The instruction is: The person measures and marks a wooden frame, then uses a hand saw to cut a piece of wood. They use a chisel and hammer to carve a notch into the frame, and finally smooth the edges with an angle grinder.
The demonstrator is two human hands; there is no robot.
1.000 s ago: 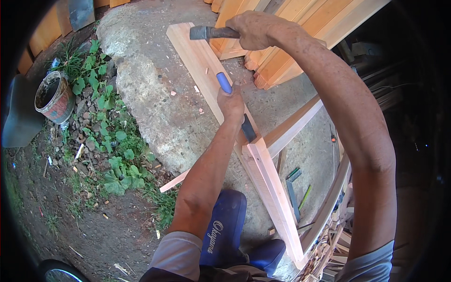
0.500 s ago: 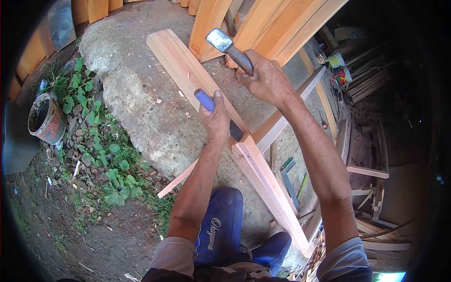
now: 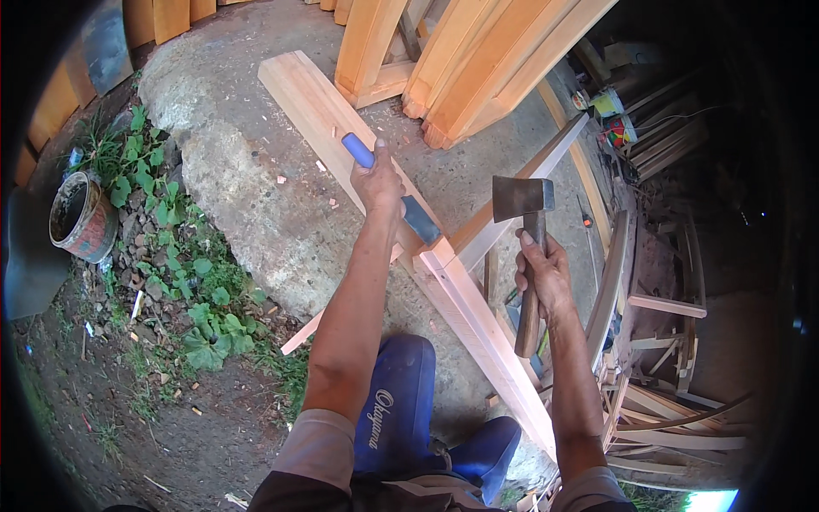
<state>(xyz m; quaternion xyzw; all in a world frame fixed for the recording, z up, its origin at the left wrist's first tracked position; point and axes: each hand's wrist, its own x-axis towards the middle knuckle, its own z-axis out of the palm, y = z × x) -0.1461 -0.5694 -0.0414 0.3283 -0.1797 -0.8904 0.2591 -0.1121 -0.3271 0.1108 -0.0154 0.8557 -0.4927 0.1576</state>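
Roughly along the pale beam [image 3: 311, 102], the chisel [image 3: 420, 219] clasped in the left grip [image 3: 379, 182] points near-right; the right grip [image 3: 544, 271] holds a hatchet [image 3: 522, 197] well apart, rightward.

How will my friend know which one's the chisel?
Find the long beam slanting across the concrete. Over it, the left hand grips the chisel. Its handle is blue, while the right hand holds a brown-handled hatchet.

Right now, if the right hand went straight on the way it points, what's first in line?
Past the hatchet it grips, the right hand would probably meet the slanting timber partly hidden behind the hatchet's head; depth is unclear, so it might pass above.
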